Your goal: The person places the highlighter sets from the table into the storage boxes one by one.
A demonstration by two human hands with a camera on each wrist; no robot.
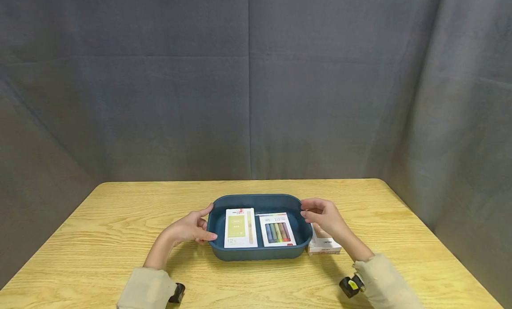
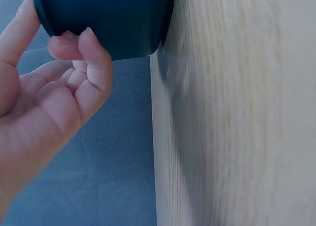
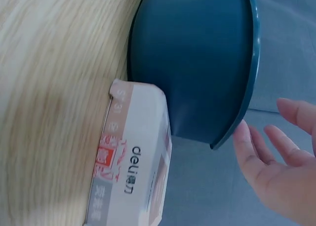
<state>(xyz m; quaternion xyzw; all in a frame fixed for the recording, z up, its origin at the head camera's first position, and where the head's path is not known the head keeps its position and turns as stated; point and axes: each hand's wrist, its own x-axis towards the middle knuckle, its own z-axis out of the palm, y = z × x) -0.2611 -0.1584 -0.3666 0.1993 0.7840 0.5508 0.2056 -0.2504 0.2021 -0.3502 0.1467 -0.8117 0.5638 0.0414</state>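
Note:
A dark blue tray (image 1: 262, 254) with rounded corners sits on the wooden table, parted by a low divider. In its left compartment lies a white and green box (image 1: 237, 229) printed "12". The right compartment holds a white box (image 1: 278, 230) with coloured sticks showing through its window. My left hand (image 1: 191, 228) grips the tray's left end, thumb over the rim and fingers curled against the outer wall (image 2: 113, 23). At the right end, my right hand (image 1: 327, 218) touches the rim with a fingertip, its other fingers loosely bent and apart from it.
A white and brown "deli" box (image 3: 133, 161) lies on the table right beside the tray's right end, partly under my right hand in the head view. Grey curtains (image 1: 248, 86) hang behind the table (image 1: 120, 220) and along both sides.

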